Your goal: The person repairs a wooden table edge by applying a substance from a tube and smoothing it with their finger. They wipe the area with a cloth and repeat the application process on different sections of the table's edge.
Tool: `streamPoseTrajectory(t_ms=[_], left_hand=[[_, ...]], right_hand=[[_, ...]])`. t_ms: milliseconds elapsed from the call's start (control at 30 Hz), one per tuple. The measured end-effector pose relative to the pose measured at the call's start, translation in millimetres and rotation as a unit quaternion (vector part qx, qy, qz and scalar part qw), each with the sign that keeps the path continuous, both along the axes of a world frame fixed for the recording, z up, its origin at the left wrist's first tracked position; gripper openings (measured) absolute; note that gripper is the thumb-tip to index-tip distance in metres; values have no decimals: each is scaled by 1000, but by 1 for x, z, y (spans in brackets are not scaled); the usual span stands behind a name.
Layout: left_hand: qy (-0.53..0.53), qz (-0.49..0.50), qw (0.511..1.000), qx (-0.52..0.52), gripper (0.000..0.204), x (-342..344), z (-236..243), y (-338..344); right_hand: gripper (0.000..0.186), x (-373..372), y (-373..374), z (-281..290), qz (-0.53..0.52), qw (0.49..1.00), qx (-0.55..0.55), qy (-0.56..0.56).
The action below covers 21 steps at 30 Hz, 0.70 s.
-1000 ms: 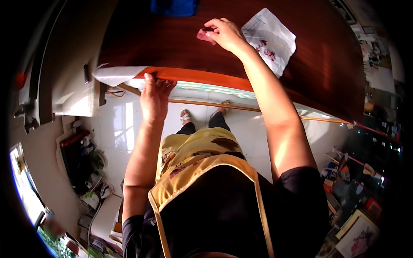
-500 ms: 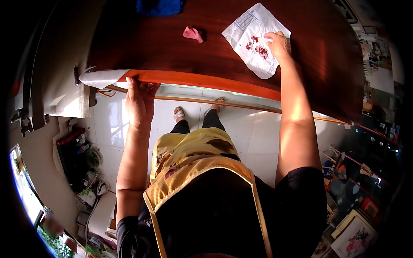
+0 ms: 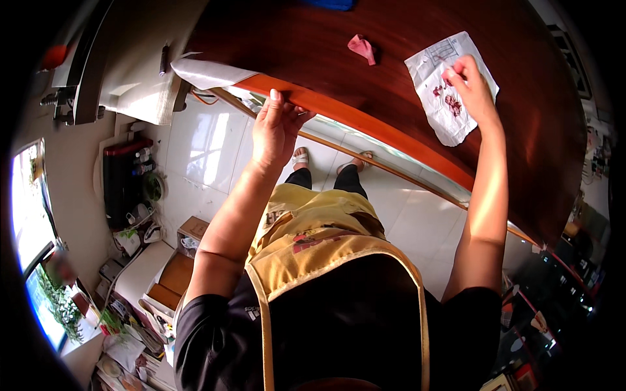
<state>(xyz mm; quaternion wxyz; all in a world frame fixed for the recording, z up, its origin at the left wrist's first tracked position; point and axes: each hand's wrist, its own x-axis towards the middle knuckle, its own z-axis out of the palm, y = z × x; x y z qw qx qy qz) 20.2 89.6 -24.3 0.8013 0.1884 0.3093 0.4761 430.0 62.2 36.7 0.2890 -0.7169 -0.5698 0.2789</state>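
Note:
On the dark red wooden table, my right hand (image 3: 475,94) is over a crumpled white sheet of paper (image 3: 450,133). Its thumb and fingers pinch together at a small dark red scrap, partly hidden by the fingertips. Other dark red crumpled scraps (image 3: 452,104) lie on the paper just below them, and a blue line drawing marks its far part. My left hand (image 3: 275,130) grips the table's orange-brown front edge (image 3: 365,120), thumb on top and fingers curled below. A pink crumpled piece (image 3: 362,49) sits on the tabletop between the hands, away from both.
White sheeting (image 3: 208,73) covers the table's left corner. A blue item (image 3: 332,3) shows at the far edge. Left of the table stands a pale panel with a dark pen-like object (image 3: 163,60). Below are a rail (image 3: 391,176), white floor tiles and, lower left, boxes (image 3: 173,280) and clutter.
The whole view has swung, so the table appears tilted and shifted right. My right hand's fingertips have moved from the paper's right side onto a dark red scrap. My left hand stays at the edge.

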Motion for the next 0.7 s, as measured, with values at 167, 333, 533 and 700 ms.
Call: streamPoseTrajectory(t_ms=[167, 333, 533, 700], left_hand=[[17, 7, 1000, -2, 35, 2, 8, -1], [5, -3, 1000, -11, 35, 1, 5, 0], [0, -13, 1000, -6, 35, -3, -5, 0], [23, 4, 999, -24, 34, 2, 6, 0]], right_hand=[[20, -118, 24, 37, 239, 967, 54, 70], [16, -165, 44, 36, 302, 949, 25, 86], [19, -173, 70, 24, 345, 936, 65, 36], [17, -174, 82, 21, 358, 933, 20, -28]])
